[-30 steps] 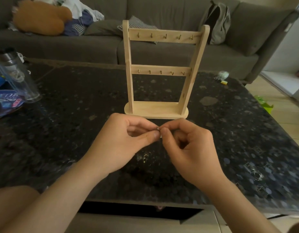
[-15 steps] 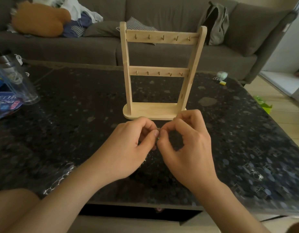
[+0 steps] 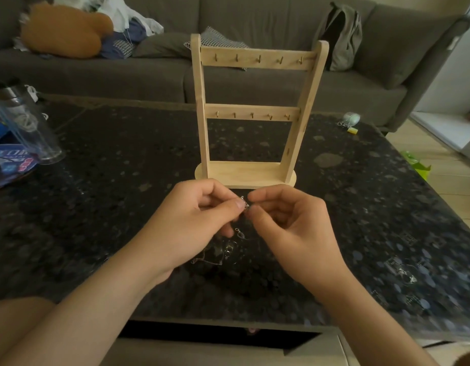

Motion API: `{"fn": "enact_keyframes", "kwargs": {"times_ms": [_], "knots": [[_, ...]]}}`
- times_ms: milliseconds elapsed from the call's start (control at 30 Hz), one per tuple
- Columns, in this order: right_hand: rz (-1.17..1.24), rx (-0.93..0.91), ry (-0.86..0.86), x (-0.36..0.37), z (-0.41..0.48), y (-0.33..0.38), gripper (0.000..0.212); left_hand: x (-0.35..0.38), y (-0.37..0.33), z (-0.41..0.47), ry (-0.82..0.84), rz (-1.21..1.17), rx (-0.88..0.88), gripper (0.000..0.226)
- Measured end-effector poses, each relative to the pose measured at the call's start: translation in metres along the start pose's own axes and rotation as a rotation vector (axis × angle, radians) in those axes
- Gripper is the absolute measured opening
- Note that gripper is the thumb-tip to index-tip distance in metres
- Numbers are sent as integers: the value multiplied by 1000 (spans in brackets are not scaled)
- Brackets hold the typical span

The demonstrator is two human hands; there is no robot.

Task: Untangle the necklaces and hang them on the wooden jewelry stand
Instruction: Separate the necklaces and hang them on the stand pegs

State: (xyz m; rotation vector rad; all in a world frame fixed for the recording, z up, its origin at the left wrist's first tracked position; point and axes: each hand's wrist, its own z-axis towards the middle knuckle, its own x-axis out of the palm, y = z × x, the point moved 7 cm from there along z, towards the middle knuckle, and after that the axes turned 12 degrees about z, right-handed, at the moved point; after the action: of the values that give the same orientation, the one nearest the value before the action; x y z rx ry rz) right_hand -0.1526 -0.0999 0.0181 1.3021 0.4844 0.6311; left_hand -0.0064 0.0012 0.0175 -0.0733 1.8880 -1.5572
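Fingertips (image 3: 238, 204) clamped on chain: left hand (image 3: 191, 223) pinches a clasp end of the necklaces (image 3: 245, 204) between thumb and index. Right hand (image 3: 294, 233) pinches the same strand just beside it, thumb against index. Other fingers on both hands loosely curled.

Delta vs half a second ago: hands were pressed close together and hid the chain. Now they sit slightly apart, with a small gap between the thumbs and the clasp visible in it.

Rest of the tangle runs down from the pinch and pools on the black table (image 3: 109, 180) under the hands, more of it exposed than before.

Wooden jewelry stand (image 3: 255, 114) upright just behind the hands, same spot on the table. Clear tumbler (image 3: 25, 128) at left edge and sofa (image 3: 123, 75) behind, both unchanged.
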Motion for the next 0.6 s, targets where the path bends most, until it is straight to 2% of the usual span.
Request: {"fn": "enact_keyframes", "kwargs": {"times_ms": [200, 400, 600], "knots": [[-124, -72, -3, -2, 1, 2, 20, 6, 9, 2, 119, -71, -95, 19], [-111, -108, -33, -4, 1, 5, 21, 7, 8, 2, 144, 103, -18, 22], [-88, -42, 61, 4, 4, 3, 25, 8, 5, 4, 126, 245, 76, 18]]}}
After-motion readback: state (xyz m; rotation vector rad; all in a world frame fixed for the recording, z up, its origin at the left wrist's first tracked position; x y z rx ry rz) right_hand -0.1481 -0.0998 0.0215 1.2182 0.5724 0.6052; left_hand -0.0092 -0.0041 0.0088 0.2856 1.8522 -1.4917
